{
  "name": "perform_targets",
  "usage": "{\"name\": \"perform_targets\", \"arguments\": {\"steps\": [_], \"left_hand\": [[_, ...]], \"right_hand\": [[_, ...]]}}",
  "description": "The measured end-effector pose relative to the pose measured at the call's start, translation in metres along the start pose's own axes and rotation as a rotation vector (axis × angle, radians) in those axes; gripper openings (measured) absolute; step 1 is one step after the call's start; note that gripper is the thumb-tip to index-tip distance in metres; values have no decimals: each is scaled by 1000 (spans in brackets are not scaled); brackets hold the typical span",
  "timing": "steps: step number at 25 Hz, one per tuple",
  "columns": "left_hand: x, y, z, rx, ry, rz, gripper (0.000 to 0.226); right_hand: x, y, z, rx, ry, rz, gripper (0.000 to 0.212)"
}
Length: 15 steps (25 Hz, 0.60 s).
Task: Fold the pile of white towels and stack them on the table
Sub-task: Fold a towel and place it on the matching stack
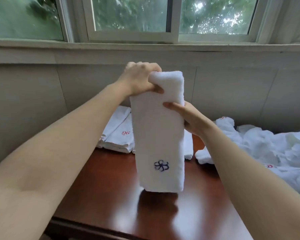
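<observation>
Progress check, head view. I have one towel point(158, 135) in the air above the table point(111, 196), already folded into a long narrow strip and hanging upright, blue flower mark facing me near its lower end. Its bottom edge hangs just above the wood; contact I cannot confirm.

Left hand point(139, 77) grips the top fold, fingers curled over it and thumb pressed into the front. Right hand point(189, 118) holds the right edge lower down, thumb flat across the front, the other fingers hidden behind the cloth.

Done so far: a stack point(118, 135) of folded towels lies at the back of the table, behind the held one, red mark showing on top.

Left: a loose pile point(270, 149) of unfolded towels fills the right side, clearly several pieces. My judgement: this towel needs at least one more fold across its length before it joins the stack, and the task is well short of complete.
</observation>
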<state>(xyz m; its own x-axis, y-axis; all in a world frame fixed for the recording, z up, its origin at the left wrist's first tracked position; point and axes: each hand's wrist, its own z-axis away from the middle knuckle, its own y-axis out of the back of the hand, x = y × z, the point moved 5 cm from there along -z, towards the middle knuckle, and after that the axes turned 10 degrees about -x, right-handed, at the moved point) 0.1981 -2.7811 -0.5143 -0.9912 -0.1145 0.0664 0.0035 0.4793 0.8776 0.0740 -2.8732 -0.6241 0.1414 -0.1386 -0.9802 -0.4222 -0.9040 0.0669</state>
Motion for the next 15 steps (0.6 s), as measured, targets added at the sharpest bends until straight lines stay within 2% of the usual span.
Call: {"name": "perform_targets", "arguments": {"steps": [1,2,3,4,5,6,7,9,11,14,15], "left_hand": [[-8,5,-1,122,27,35,69],[-22,6,2,256,77,182,74],[-41,-2,8,364,135,434,80],[-59,-19,17,402,181,761,88],[-73,-40,24,367,203,1077,97],[-83,-68,32,259,192,1316,102],[-85,-96,41,108,166,1434,100],[-77,-148,61,-150,221,1540,92],[-67,-192,73,-340,301,1611,86],[-65,-231,67,-394,430,1587,44],[-70,-237,59,-395,458,1582,38]], "right_hand": [[-8,-2,-8,26,15,-37,36],[-15,-4,-16,54,33,-59,33],[-22,-6,-24,77,45,-69,29],[-28,-7,-33,98,51,-69,26],[-33,-7,-43,113,56,-66,25],[-36,-6,-53,128,60,-60,24],[-40,-4,-62,143,61,-54,23],[-44,1,-84,169,64,-43,23],[-41,13,-108,200,64,-54,21],[-24,40,-140,277,18,-45,23],[-16,50,-153,296,9,-34,21]]}}
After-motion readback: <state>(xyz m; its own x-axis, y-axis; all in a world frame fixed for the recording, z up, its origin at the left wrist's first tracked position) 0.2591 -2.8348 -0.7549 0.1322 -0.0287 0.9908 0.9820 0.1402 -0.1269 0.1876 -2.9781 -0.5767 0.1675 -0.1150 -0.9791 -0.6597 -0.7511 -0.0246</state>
